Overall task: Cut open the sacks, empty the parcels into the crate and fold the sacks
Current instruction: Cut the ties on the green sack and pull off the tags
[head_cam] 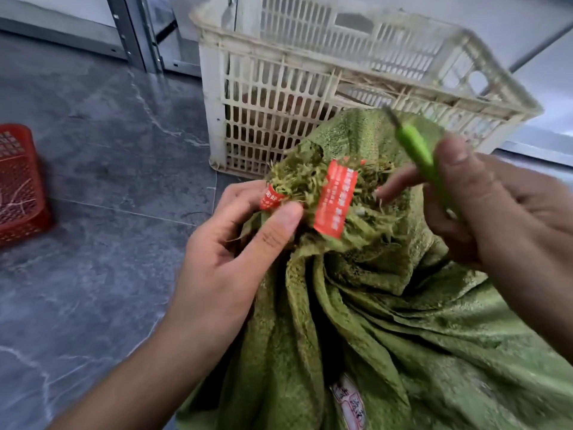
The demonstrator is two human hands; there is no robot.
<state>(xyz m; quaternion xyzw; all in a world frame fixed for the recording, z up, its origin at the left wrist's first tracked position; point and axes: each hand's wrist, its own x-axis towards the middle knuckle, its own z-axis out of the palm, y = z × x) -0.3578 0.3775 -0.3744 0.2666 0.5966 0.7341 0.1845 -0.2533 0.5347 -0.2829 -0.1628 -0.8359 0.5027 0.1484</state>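
A person's left hand [248, 240] pinches the bunched, frayed neck of a green woven sack [387, 321] at the centre of the frame, thumb and fingers closed on a strip of red tape [271, 198]. The right hand [483, 206], at three o'clock, is wrapped around a green-handled cutter [421, 153], its blade tip pointing toward twelve o'clock, clear of the fabric. A second piece of red tape [335, 200] hangs at the neck, which looks partly undone; the sack seems full and nothing appears poured out of it yet, so emptying and folding remain. The white crate [310, 72] stands just behind the sack at twelve o'clock. Something shows through its slats, too blurred to identify. The sack's contents are hidden, and its lower end is cut off at six o'clock. A red basket [18, 181] sits at nine o'clock, half out of frame.
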